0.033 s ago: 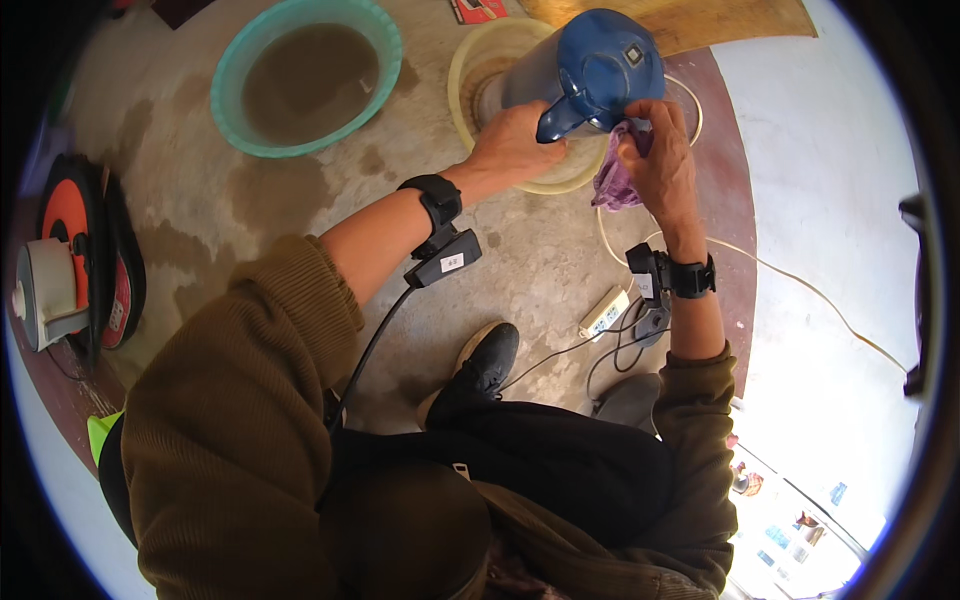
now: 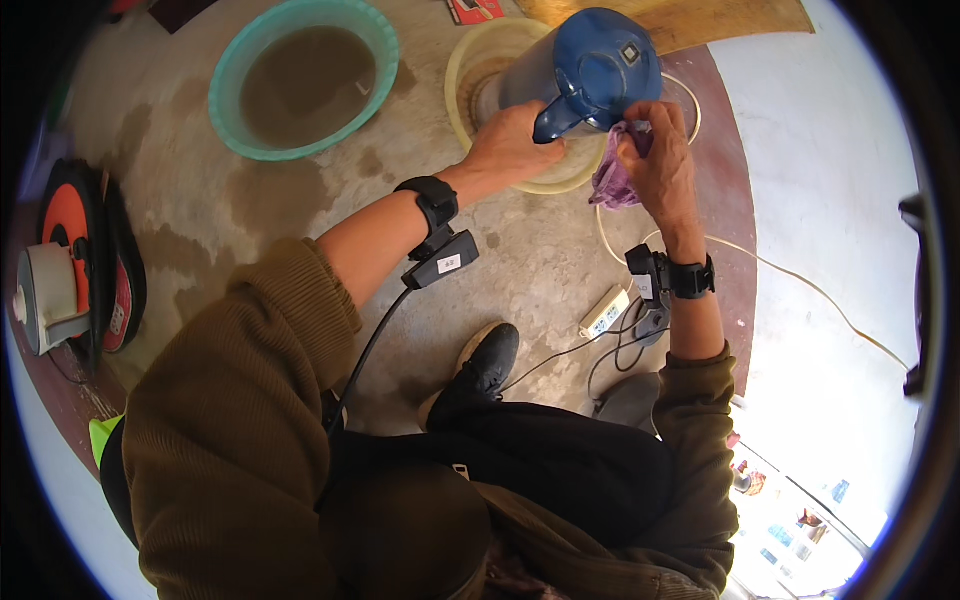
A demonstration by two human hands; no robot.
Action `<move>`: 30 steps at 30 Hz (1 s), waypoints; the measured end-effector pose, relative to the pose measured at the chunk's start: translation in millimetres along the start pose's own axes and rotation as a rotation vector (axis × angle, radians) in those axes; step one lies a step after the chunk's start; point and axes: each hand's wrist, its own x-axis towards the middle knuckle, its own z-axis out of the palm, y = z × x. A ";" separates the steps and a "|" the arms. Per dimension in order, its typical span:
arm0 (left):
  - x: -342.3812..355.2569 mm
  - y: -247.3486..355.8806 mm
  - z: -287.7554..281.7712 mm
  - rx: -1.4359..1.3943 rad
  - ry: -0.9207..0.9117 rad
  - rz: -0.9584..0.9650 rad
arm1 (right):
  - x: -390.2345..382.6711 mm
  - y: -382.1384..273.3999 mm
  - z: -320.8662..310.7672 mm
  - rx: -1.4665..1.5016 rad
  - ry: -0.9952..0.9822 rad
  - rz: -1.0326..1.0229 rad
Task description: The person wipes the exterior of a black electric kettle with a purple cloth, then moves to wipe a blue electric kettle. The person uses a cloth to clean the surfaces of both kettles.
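Observation:
A large blue jug (image 2: pixel 605 60) with a glossy round end and a blue handle lies tilted over a cream basin (image 2: pixel 461 100) on the floor. My left hand (image 2: pixel 512 143) is closed around the handle. To its right, my right hand (image 2: pixel 660 160) pinches a crumpled purple cloth (image 2: pixel 615 175). Its fingertips are up against the lower right edge of the jug's blue end. Part of the cloth hangs below the fingers, over the basin's right side. The jug hides much of the basin's inside, and the hand covers some of the cloth.
Murky water fills part of a turquoise basin (image 2: pixel 222 105) at the far left. A power strip (image 2: pixel 606 312) with cables lies near my shoe (image 2: pixel 490 360). A white cord (image 2: pixel 790 275) runs along the right wall. An orange and black appliance (image 2: pixel 68 235) stands left; a wooden board (image 2: pixel 720 25) lies behind.

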 end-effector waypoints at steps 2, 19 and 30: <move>-1.2 1.0 -1.7 0.007 -0.022 -0.027 | -4.1 0.4 -4.9 0.053 -0.011 -0.025; 12.7 11.3 -9.3 -0.122 -0.092 -0.077 | 2.8 -9.5 14.2 0.020 0.124 -0.119; 9.7 1.1 0.7 -0.445 -0.074 -0.083 | 7.6 53.6 -7.4 0.099 0.049 0.005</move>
